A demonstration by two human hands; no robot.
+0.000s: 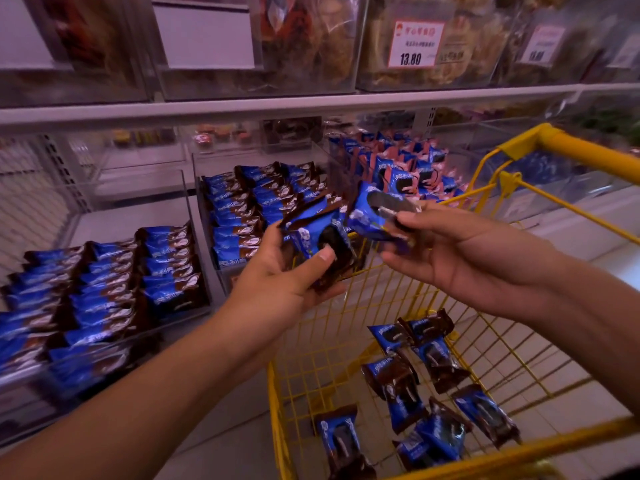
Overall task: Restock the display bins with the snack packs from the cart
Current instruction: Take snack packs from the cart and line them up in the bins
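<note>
- Leftmost, the left clear bin [194, 216] on the lower shelf holds rows of blue-and-brown snack packs [104, 292], packed from the front; its rear part is bare.
- Next right, the middle bin [204, 202] has the same packs in tight rows [249, 209].
- My left hand [277, 282] is closed on a small stack of packs [318, 237], thumb pressed on the top one, held in front of the middle bin and above the cart's near-left corner.
- My right hand [460, 251] pinches one blue pack [377, 216] between thumb and fingertips, just beside the left hand's stack; whether the two touch, I cannot tell.
- Behind the hands, a third bin [332, 161] holds blue-and-pink packs [405, 168].
- Below, the yellow wire cart [346, 341] has loose packs [408, 396] scattered on its floor.
- Upper shelf: a price tag [415, 45] reading 13.80 on a clear bin.
</note>
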